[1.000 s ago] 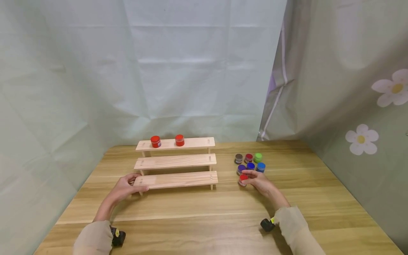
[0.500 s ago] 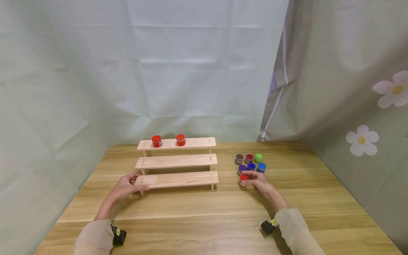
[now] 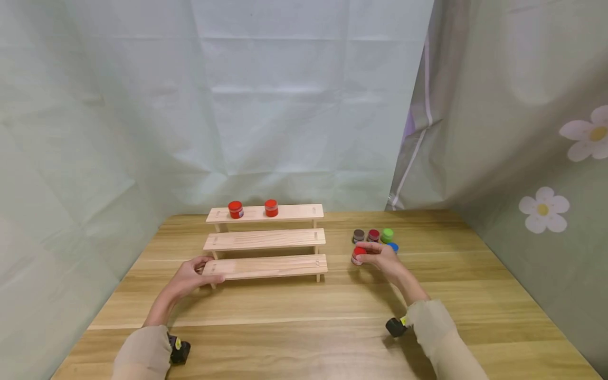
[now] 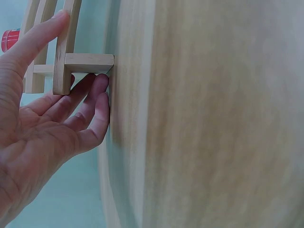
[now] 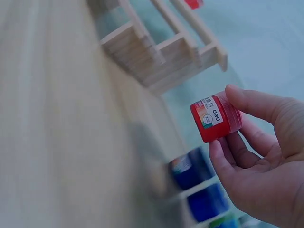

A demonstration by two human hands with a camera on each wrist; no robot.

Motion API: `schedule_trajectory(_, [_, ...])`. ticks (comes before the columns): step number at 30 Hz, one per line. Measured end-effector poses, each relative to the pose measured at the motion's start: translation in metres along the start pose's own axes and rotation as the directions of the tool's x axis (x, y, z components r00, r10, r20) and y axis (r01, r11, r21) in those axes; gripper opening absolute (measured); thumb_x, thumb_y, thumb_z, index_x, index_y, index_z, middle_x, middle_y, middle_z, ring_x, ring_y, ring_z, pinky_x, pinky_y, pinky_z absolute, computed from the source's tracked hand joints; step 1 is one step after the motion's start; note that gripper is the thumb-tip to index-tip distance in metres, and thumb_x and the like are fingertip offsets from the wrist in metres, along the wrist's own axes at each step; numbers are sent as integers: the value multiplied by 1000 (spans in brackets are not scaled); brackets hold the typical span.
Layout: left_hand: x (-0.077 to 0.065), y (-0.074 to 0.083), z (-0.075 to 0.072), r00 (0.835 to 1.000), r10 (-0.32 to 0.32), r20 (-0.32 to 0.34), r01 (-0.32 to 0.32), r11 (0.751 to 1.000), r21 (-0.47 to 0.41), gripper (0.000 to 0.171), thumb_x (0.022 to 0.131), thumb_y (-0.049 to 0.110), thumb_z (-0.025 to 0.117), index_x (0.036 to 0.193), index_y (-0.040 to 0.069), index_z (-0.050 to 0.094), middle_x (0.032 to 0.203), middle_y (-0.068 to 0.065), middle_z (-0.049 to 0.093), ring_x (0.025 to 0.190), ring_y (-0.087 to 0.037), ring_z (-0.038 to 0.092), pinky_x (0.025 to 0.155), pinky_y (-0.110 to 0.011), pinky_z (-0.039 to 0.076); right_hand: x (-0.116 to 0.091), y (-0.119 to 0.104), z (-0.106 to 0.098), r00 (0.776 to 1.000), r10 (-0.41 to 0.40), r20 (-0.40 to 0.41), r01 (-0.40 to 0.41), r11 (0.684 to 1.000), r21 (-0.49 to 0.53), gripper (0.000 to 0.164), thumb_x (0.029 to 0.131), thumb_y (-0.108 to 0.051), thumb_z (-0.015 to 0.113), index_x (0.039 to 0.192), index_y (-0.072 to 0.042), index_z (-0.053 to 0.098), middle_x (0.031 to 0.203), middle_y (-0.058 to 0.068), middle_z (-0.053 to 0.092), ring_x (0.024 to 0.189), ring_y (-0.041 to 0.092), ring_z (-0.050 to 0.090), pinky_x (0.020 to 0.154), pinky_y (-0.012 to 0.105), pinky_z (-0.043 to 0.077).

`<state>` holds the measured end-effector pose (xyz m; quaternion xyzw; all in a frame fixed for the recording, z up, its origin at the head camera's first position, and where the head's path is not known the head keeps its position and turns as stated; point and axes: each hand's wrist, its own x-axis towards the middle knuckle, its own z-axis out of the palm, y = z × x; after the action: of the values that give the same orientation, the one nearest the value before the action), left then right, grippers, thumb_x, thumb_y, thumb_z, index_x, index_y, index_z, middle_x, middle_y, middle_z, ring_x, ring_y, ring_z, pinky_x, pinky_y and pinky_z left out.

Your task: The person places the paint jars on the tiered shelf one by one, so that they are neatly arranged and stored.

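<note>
The wooden table (image 3: 285, 327) bears a three-tier wooden rack (image 3: 266, 267). The left hand (image 3: 188, 277) grips the rack's left end, thumb on the lowest tier's edge, fingers curled behind. The right hand (image 3: 386, 259) has thumb and fingers clamped on a red paint jar (image 5: 209, 118), apparently raised off the table near the blue paint jars (image 5: 207, 202). Recommended: even pressure on opposite sides, jar carried level, neighbours cleared, rack undisturbed.
</note>
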<state>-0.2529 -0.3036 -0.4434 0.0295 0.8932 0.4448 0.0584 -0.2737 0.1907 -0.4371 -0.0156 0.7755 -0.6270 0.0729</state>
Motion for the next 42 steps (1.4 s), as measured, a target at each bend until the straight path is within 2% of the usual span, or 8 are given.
schedule_trajectory(4, [0, 1, 0, 1000, 0, 5, 0, 1000, -9, 78, 81, 32, 79, 137, -10, 44, 135, -30, 52, 121, -35, 53, 92, -35, 46, 11, -23, 3, 999, -25, 20, 26, 999, -32, 54, 90, -14, 69, 138, 0, 51, 135, 20, 57, 116, 20, 58, 106, 40, 42])
schedule_trajectory(8, [1, 0, -1, 1000, 7, 4, -7, 1000, -11, 76, 81, 30, 79, 136, -10, 45, 133, -30, 53, 118, -33, 54, 88, -30, 47, 23, -45, 9, 999, -32, 18, 33, 999, -33, 53, 91, -16, 67, 140, -4, 51, 138, 22, 55, 120, 27, 56, 109, 47, 39])
schedule_trajectory(15, [1, -1, -1, 1000, 21, 8, -21, 1000, -20, 76, 81, 28, 79, 136, -12, 44, 132, -31, 53, 116, -33, 55, 86, -28, 47, 42, -87, 34, 1000, -7, -21, 8, 1000, 18, 50, 90, -21, 70, 138, -14, 56, 136, 12, 59, 121, 24, 53, 106, 39, 38])
schedule_trajectory(21, [1, 0, 0, 1000, 16, 2, -16, 999, -33, 75, 80, 27, 80, 135, -10, 46, 131, -29, 55, 114, -31, 57, 86, -28, 47, 61, -114, 61, 997, -70, -22, 72, 996, 59, 47, 90, -13, 69, 136, -9, 58, 137, 15, 58, 122, 26, 55, 111, 40, 37])
schedule_trajectory(25, [2, -2, 1, 1000, 20, 4, -19, 1000, -21, 74, 80, 28, 80, 134, -10, 47, 129, -29, 56, 111, -29, 58, 86, -30, 48, 69, -122, 75, 997, -81, -18, 82, 996, 48, 47, 89, -13, 70, 134, -9, 59, 137, 14, 59, 125, 28, 54, 111, 43, 39])
schedule_trajectory(32, [2, -2, 4, 1000, 12, 4, -11, 999, -38, 72, 79, 26, 80, 133, -10, 48, 127, -27, 58, 108, -26, 60, 83, -28, 48, 78, -126, 94, 997, -71, -27, 72, 997, 24, 46, 89, -12, 71, 133, -9, 60, 136, 15, 60, 126, 28, 55, 104, 39, 44])
schedule_trajectory(37, [2, -2, 1, 1000, 11, -4, -11, 1000, -17, 75, 79, 28, 80, 134, -11, 46, 129, -29, 57, 109, -28, 59, 83, -29, 48, 84, -127, 103, 996, -76, -38, 77, 997, 20, 44, 89, -11, 71, 132, -8, 61, 134, 17, 61, 125, 29, 56, 104, 39, 45])
schedule_trajectory(42, [-1, -1, 1, 1000, 6, -9, -6, 1000, -30, 76, 79, 27, 80, 134, -11, 46, 129, -29, 57, 111, -29, 59, 85, -28, 48, 86, -125, 109, 997, -81, -7, 81, 997, 13, 45, 90, -12, 70, 133, -8, 59, 136, 16, 60, 126, 29, 55, 106, 43, 44])
